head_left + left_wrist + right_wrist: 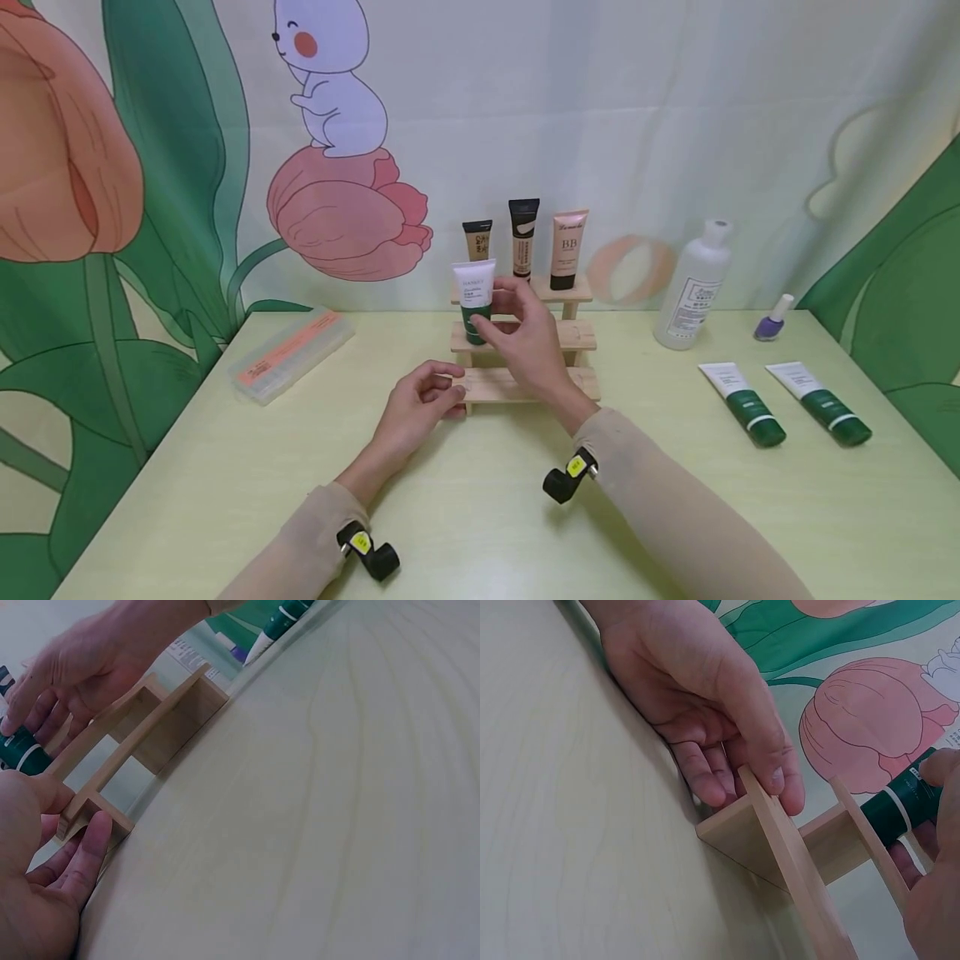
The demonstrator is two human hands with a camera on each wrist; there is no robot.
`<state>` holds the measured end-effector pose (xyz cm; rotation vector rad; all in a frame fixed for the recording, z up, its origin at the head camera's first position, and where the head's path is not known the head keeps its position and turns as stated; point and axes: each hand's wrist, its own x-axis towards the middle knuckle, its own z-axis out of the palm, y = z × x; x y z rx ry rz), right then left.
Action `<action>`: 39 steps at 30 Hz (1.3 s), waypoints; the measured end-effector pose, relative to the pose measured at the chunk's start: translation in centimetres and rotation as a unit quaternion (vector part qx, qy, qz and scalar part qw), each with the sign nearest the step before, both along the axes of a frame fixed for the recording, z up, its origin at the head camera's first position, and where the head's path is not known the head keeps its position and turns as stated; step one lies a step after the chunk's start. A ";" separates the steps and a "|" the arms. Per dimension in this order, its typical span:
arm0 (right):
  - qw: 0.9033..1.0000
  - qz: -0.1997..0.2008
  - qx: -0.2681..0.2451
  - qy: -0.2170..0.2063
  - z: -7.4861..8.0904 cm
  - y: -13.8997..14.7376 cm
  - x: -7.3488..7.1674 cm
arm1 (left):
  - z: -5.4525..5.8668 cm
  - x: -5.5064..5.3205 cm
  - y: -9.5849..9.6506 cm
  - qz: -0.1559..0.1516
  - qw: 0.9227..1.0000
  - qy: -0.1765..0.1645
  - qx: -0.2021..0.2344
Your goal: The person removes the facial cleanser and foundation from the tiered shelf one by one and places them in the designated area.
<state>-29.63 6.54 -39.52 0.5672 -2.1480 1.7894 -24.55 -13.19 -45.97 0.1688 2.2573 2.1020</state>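
A small three-step wooden display rack (pixel 525 385) stands on the table. My left hand (pixel 416 408) grips the left end of its lowest step; in the right wrist view the thumb (pixel 775 771) lies on the board's edge. My right hand (pixel 531 337) holds a white-and-green squeeze tube (pixel 472 283) between thumb and fingers. The tube is upright, cap down, with its green cap (pixel 907 802) right at the left part of the middle step. On the top step stand a gold tube with black cap (pixel 477 242), a black-and-beige tube (pixel 522 237) and a pink BB cream tube (pixel 568 250).
To the right are a white bottle (pixel 692 287), a purple nail polish bottle (pixel 772 321) and two more white-and-green tubes (pixel 742 404) lying flat. A clear plastic case (pixel 292 354) with an orange label lies at left. A patterned curtain (pixel 487 125) hangs behind the table.
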 end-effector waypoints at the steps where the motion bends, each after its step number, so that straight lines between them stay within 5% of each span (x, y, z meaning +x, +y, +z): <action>1: 1.000 0.000 0.001 -0.001 0.0 0.0 0.1 | 0.0 0.0 0.0 0.000 1.000 0.000 0.001; 18: 0.999 -0.024 -0.034 0.026 1.9 2.4 1.4 | -0.1 0.1 -0.1 -0.001 1.000 -0.007 -0.001; 39: 0.990 -0.126 -0.044 0.053 3.2 12.0 3.6 | 0.0 0.0 0.0 -0.002 1.000 -0.002 -0.001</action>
